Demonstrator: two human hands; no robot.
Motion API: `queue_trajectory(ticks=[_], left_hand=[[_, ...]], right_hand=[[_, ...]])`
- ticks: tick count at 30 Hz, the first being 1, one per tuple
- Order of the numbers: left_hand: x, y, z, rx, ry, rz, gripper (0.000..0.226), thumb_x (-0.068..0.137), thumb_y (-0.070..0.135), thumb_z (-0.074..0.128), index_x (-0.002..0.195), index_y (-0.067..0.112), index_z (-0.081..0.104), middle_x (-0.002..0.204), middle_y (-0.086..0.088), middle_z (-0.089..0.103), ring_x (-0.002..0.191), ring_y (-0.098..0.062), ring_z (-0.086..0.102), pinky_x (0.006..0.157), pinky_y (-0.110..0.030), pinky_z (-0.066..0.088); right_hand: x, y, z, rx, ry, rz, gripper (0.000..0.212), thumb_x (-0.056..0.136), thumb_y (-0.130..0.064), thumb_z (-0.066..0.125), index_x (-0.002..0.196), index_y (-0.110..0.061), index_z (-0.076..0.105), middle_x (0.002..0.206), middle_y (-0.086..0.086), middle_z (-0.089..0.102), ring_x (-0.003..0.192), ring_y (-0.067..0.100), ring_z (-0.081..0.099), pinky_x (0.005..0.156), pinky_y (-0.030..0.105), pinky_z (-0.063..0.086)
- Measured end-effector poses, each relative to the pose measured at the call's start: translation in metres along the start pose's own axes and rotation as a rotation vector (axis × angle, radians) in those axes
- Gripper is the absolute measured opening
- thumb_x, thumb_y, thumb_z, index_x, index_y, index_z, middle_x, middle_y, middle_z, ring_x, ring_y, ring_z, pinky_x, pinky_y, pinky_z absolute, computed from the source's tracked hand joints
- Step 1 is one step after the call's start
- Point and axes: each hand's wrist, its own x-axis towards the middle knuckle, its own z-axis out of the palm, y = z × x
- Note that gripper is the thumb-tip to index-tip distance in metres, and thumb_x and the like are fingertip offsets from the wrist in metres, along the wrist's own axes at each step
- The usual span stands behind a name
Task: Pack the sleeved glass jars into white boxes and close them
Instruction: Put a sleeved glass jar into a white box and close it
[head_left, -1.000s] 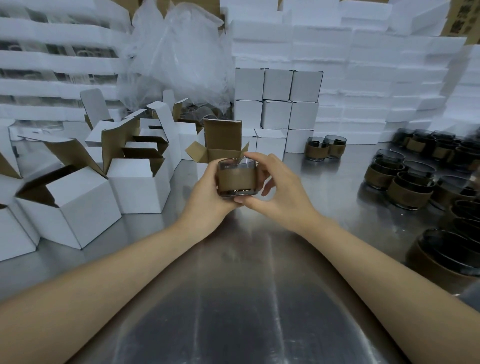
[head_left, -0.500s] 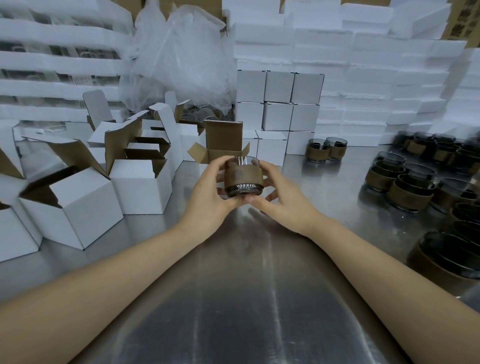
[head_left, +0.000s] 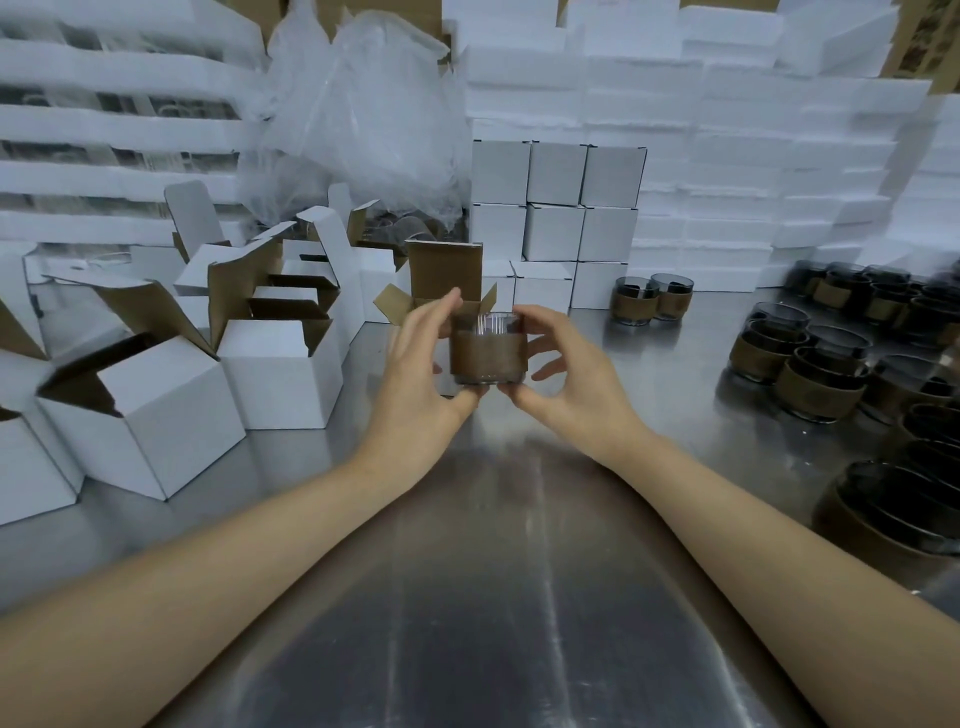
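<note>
A glass jar with a brown sleeve (head_left: 487, 349) is held upright above the steel table, in the middle of the view. My left hand (head_left: 422, 376) grips its left side and base with thumb and fingers. My right hand (head_left: 563, 382) holds its right side and base, with the other fingers spread. Just behind the jar stands an open white box (head_left: 441, 291) with its brown-lined lid flap raised. Several more sleeved jars (head_left: 810, 374) stand on the right of the table.
Several open white boxes (head_left: 280, 364) crowd the left side. Closed white boxes (head_left: 556, 208) are stacked at the back centre, with two jars (head_left: 652, 299) beside them. A clear plastic bag (head_left: 363, 114) and white foam stacks (head_left: 753, 156) line the back. The steel table (head_left: 483, 597) lies below my arms.
Both hands have lifted the jar slightly and moved it toward the open box behind it. My right fingers have loosened and spread.
</note>
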Motion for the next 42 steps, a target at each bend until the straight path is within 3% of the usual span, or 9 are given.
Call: queue_trajectory(ticks=[4,8,13,19,23,28,34,39,42], left_hand=[[0.0008,-0.0041,0.0008,-0.014,-0.042,-0.05,0.076,0.076,0.012,0.079,0.14,0.025,0.039,0.134,0.01,0.046,0.124,-0.004,0.04,0.092,-0.005,0.036],[0.0012,-0.0045,0.0006,-0.02,-0.054,-0.076,0.077,0.076,0.011,0.079,0.141,0.024,0.039,0.133,0.011,0.046,0.124,-0.004,0.04,0.09,-0.002,0.035],[0.0006,-0.001,-0.0011,0.002,-0.051,-0.069,0.077,0.077,0.01,0.078,0.143,0.023,0.039,0.137,0.004,0.045,0.128,-0.011,0.039,0.105,-0.032,0.042],[0.0006,0.001,-0.0011,-0.021,0.0,-0.013,0.078,0.076,0.01,0.079,0.14,0.027,0.039,0.133,0.008,0.046,0.12,-0.004,0.042,0.089,-0.01,0.041],[-0.0013,0.004,-0.0014,-0.033,0.013,0.072,0.08,0.075,0.012,0.079,0.138,0.035,0.034,0.139,0.007,0.041,0.125,-0.01,0.041,0.091,-0.013,0.041],[-0.0006,0.0014,-0.001,-0.058,-0.097,-0.046,0.079,0.073,0.022,0.081,0.14,0.029,0.039,0.132,0.017,0.045,0.123,-0.006,0.043,0.102,-0.022,0.043],[0.0009,-0.0006,0.0004,-0.091,-0.102,-0.072,0.082,0.072,0.02,0.082,0.142,0.027,0.04,0.125,0.02,0.049,0.11,0.014,0.045,0.085,0.003,0.037],[-0.0006,0.0005,-0.0007,-0.031,-0.032,-0.029,0.079,0.073,0.02,0.082,0.14,0.03,0.043,0.125,0.018,0.046,0.118,0.001,0.044,0.095,-0.009,0.039],[-0.0008,0.0021,-0.0024,-0.006,0.012,0.016,0.079,0.072,0.017,0.083,0.139,0.03,0.043,0.129,0.011,0.045,0.121,-0.003,0.043,0.096,-0.011,0.04]], right_hand=[[0.0003,-0.0002,0.0016,-0.024,-0.025,0.022,0.066,0.077,-0.012,0.075,0.134,-0.025,0.046,0.116,-0.017,0.056,0.098,0.008,0.058,0.08,0.032,0.054],[0.0001,0.0011,0.0015,-0.04,-0.04,0.022,0.066,0.077,-0.014,0.075,0.135,-0.025,0.044,0.116,-0.018,0.054,0.098,0.007,0.057,0.079,0.029,0.054],[-0.0003,-0.0015,0.0024,-0.112,-0.066,-0.025,0.072,0.077,-0.017,0.073,0.139,-0.028,0.038,0.129,-0.012,0.046,0.101,0.002,0.05,0.083,0.021,0.049],[0.0007,-0.0031,0.0002,-0.091,-0.016,0.001,0.065,0.076,-0.015,0.076,0.134,-0.021,0.047,0.121,-0.003,0.055,0.102,0.009,0.054,0.088,0.03,0.049],[0.0013,-0.0037,0.0013,0.028,0.015,0.067,0.068,0.073,-0.01,0.079,0.134,-0.019,0.049,0.119,-0.007,0.06,0.105,0.006,0.057,0.089,0.019,0.045],[0.0006,-0.001,0.0018,0.098,-0.053,0.11,0.069,0.071,0.0,0.078,0.131,-0.016,0.049,0.123,-0.009,0.058,0.116,0.006,0.055,0.09,0.015,0.043],[0.0004,-0.002,0.0003,0.083,-0.093,0.117,0.069,0.075,-0.006,0.077,0.135,-0.017,0.046,0.127,-0.01,0.055,0.117,0.002,0.051,0.092,0.017,0.044],[-0.0004,-0.0067,0.0007,0.067,-0.043,0.052,0.078,0.074,-0.012,0.079,0.139,-0.024,0.037,0.132,-0.012,0.046,0.112,-0.003,0.049,0.09,0.015,0.045],[0.0001,-0.0089,0.0017,0.031,0.009,-0.041,0.069,0.073,-0.009,0.078,0.132,-0.02,0.043,0.128,-0.009,0.042,0.105,0.002,0.051,0.086,0.018,0.047]])
